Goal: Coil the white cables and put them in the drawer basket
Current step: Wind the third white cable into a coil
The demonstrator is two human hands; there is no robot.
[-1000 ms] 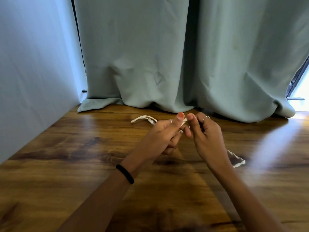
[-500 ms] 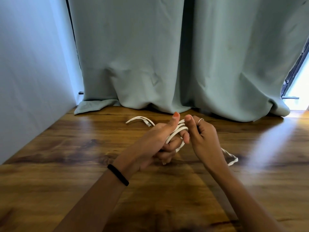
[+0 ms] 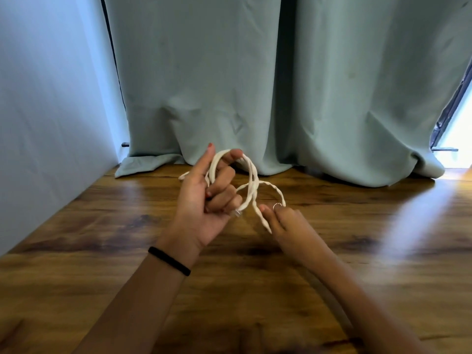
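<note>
Fingers of the left hand [image 3: 201, 203] curl around white cable [image 3: 251, 180] loops, held above the wooden counter [image 3: 332, 251]. Right hand [image 3: 278, 217] pinches the loose strand just beside them. Coiling looks midway; next, probably, another wrap over the left fingers, kept taut. No drawer basket is in view.

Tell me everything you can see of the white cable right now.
The white cable looks like thin, twisted or braided cord. Several loops wrap around the curled fingers of the left hand, held above the wooden floor. One strand crosses over itself and runs to the right hand, which pinches it. A short end pokes out left of the left hand.
</note>
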